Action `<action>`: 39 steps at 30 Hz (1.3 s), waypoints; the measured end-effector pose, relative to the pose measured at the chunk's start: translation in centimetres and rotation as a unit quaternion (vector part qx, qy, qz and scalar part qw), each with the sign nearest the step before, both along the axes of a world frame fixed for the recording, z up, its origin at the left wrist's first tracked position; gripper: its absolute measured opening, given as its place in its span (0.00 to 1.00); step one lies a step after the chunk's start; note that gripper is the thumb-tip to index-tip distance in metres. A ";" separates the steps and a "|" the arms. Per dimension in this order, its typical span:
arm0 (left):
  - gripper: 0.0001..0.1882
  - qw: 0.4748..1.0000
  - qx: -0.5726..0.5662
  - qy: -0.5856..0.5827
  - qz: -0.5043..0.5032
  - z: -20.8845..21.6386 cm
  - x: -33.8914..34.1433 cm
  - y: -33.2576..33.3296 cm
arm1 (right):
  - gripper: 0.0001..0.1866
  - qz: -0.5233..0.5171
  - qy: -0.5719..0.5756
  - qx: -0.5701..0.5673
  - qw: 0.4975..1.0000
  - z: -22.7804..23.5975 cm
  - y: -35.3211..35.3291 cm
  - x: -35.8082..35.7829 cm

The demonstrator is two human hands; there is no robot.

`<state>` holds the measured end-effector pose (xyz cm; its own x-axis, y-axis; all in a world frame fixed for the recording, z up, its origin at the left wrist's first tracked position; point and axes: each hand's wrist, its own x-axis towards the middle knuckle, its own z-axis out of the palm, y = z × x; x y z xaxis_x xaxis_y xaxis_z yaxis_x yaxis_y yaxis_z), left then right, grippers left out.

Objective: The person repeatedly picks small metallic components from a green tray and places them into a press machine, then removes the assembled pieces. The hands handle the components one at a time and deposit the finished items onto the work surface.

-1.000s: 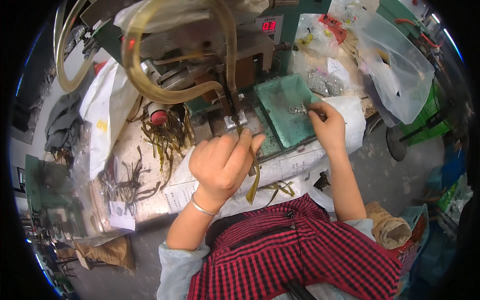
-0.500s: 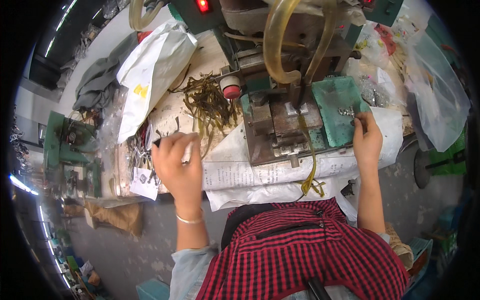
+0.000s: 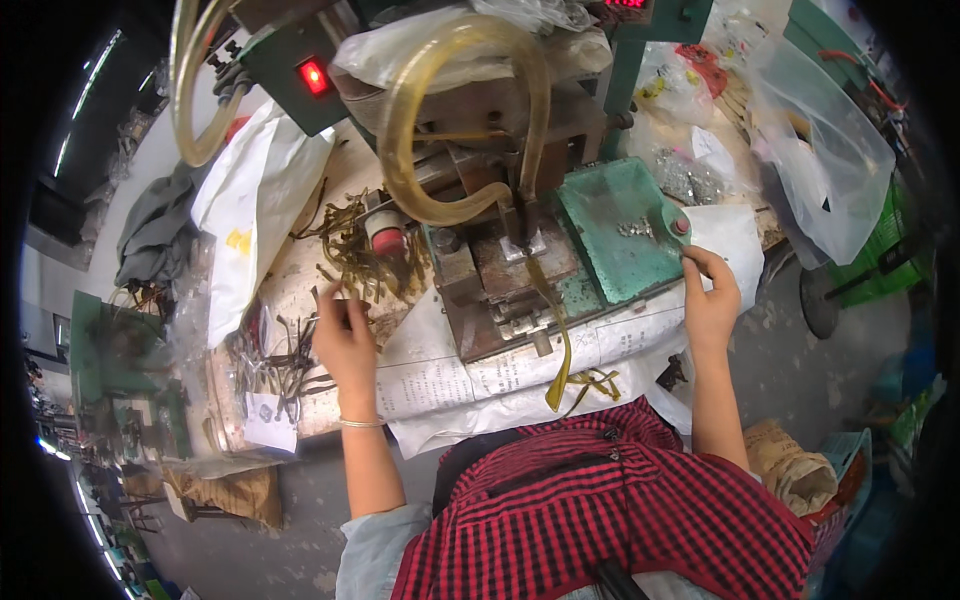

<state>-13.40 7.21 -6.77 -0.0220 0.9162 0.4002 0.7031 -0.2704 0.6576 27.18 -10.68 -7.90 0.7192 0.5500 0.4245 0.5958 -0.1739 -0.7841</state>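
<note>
My left hand [image 3: 346,338] is over the left of the bench, beside a tangle of olive-brown straps [image 3: 345,240] and above loose dark strips [image 3: 285,350]. Its fingers are somewhat apart, with nothing plainly held. My right hand [image 3: 713,300] is at the near right corner of a green metal tray [image 3: 605,265]. Its fingers are bent but apart, just below a small reddish button [image 3: 682,225]. Small silvery pieces [image 3: 635,229] lie in the tray. At the middle of the press [image 3: 520,270], an olive strap [image 3: 562,350] runs from under the tool down over the front edge.
A thick yellowish hose [image 3: 395,120] loops over the press. A red-topped knob [image 3: 387,240] stands left of it. White printed paper [image 3: 430,385] covers the bench front. A white sack [image 3: 245,210] lies at left, and a clear plastic bag [image 3: 825,160] hangs at right.
The view has shifted, placing the press further left in the picture. My right hand has come off the tray corner, uncovering the button. My left hand is nearer the straps.
</note>
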 end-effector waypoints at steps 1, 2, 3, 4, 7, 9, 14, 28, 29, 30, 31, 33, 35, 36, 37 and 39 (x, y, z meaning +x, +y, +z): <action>0.09 0.995 -0.030 -0.091 -0.021 0.8 0.1 0.1 | 0.08 0.035 0.008 0.014 0.999 0.6 0.0 -0.6; 0.09 0.981 -0.058 -0.181 -0.042 1.3 -0.1 0.7 | 0.08 0.071 0.017 0.031 0.997 2.0 0.6 -2.1; 0.09 0.955 -0.094 -0.268 -0.084 0.8 -1.1 1.5 | 0.08 0.108 0.025 0.050 0.993 3.4 1.3 -3.6; 0.09 0.940 -0.105 -0.307 -0.108 1.2 -0.5 1.7 | 0.09 0.161 0.000 0.066 0.985 4.9 2.3 -4.6; 0.12 0.910 -0.116 -0.357 -0.175 1.9 2.3 1.7 | 0.08 0.271 -0.017 0.103 0.957 8.8 5.7 -7.4; 0.14 0.942 -0.145 -0.281 -0.109 1.5 2.5 1.9 | 0.09 0.268 0.047 0.139 0.952 8.4 8.3 -9.1; 0.20 0.935 -0.120 -0.334 -0.019 0.3 2.7 -0.8 | 0.19 0.276 0.183 0.186 0.925 7.4 9.2 -11.9; 0.12 0.848 0.394 0.080 -0.345 9.4 12.2 -6.4 | 0.32 0.405 0.254 0.071 0.876 12.7 5.5 -11.3; 0.12 0.844 0.403 0.092 -0.342 9.2 12.9 -6.2 | 0.33 0.394 0.257 0.073 0.879 11.6 6.4 -9.8; 0.11 0.840 0.410 0.105 -0.338 8.9 13.4 -6.0 | 0.33 0.379 0.254 0.087 0.886 10.6 7.5 -8.3; 0.10 0.838 0.418 0.078 -0.342 8.4 13.7 -5.6 | 0.32 0.333 0.235 0.042 0.912 9.7 8.0 -6.2; 0.10 0.832 0.429 0.074 -0.343 8.0 13.9 -5.2 | 0.30 0.224 0.211 0.121 0.944 7.1 8.5 -3.0; 0.12 0.833 0.425 0.064 -0.349 7.8 14.1 -5.4 | 0.26 0.113 0.140 0.119 0.976 1.1 9.0 1.3; 0.14 0.836 0.417 0.059 -0.352 7.8 14.1 -5.5 | 0.24 0.088 0.170 0.092 0.977 -0.9 8.8 2.4; 0.16 0.840 0.410 0.058 -0.350 7.8 14.0 -5.5 | 0.21 0.099 0.119 0.062 0.986 -0.7 8.0 1.8; 0.12 0.834 0.427 0.062 -0.345 7.6 14.3 -5.0 | 0.15 0.121 0.068 -0.008 0.990 -0.2 6.6 0.2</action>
